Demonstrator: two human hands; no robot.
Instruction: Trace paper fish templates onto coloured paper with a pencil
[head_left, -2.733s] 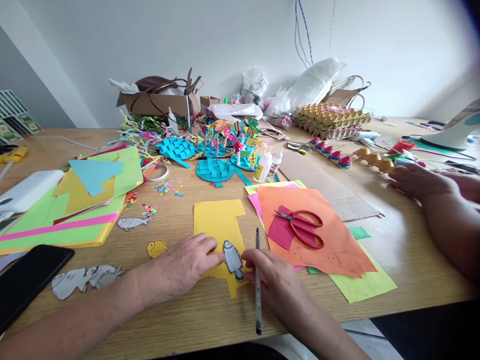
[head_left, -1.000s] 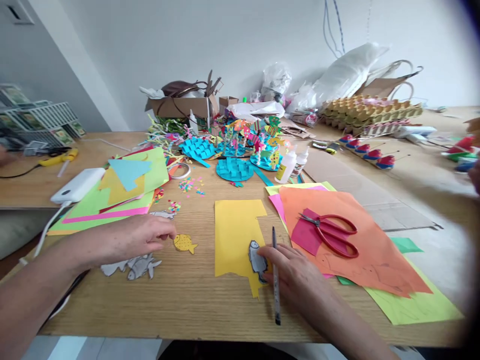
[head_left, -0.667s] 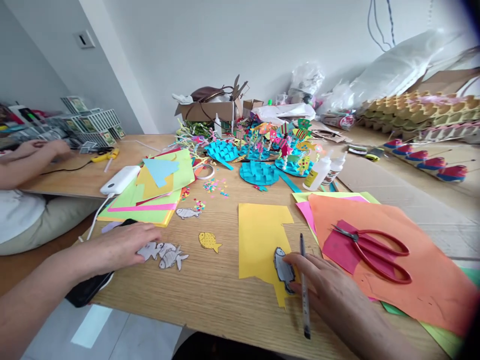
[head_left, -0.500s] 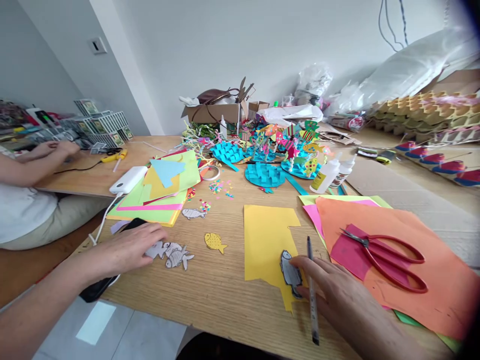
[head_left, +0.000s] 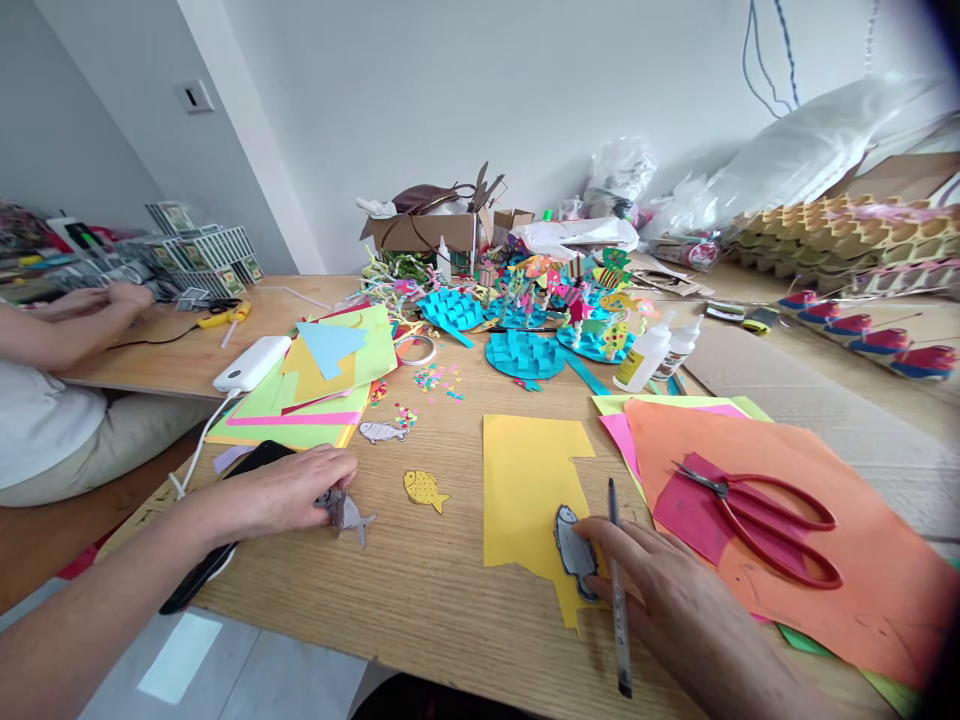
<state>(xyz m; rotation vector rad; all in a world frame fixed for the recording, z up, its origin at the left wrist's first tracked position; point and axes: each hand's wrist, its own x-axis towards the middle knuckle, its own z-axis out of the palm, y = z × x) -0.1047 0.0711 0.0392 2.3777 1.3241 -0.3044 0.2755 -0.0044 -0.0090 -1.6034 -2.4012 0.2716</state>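
My left hand (head_left: 304,485) is closed over a small bunch of grey paper fish (head_left: 349,516), their tails tilted up off the table; fingers partly hide them. Beside it lie a yellow dotted paper fish (head_left: 424,489) and, further back, a pale paper fish (head_left: 382,432). My right hand (head_left: 660,570) holds a black-tipped pen (head_left: 618,610) between its fingers. Its fingertips rest on another grey paper fish (head_left: 575,555), which lies on a notched yellow paper sheet (head_left: 517,490).
Red-handled scissors (head_left: 780,520) lie on orange paper (head_left: 862,570) at right. Behind stand glue bottles (head_left: 643,358) and blue woven paper discs (head_left: 525,354). A phone (head_left: 187,580) lies under my left forearm, near a white power bank (head_left: 252,363). Another person's hands (head_left: 112,297) work at far left.
My left hand has shifted right and closed on the grey paper fish, which are now bunched and lifted at the tails. My right hand holds its place on the fish with the pen.
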